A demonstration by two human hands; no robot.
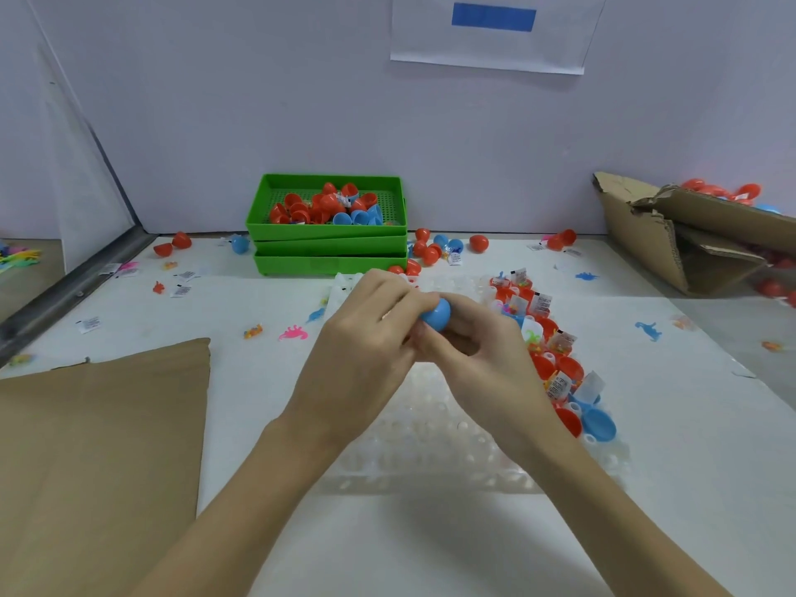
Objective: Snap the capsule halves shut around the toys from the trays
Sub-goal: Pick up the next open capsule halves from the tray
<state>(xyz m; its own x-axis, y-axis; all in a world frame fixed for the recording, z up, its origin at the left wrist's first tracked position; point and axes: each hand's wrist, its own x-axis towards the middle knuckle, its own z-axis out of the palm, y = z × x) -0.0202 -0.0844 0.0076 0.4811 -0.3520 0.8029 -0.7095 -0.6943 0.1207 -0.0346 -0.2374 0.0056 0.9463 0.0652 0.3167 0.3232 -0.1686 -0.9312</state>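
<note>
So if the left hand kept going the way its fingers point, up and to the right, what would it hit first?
The left hand already grips the round blue plastic capsule, with the right hand directly behind it. It would likely press into those; depth past them is unclear.

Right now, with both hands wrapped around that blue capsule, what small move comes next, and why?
Probably a firm squeeze: the left hand and right hand both grip the blue capsule above the clear tray, and whether its halves have snapped shut is hidden.
</note>
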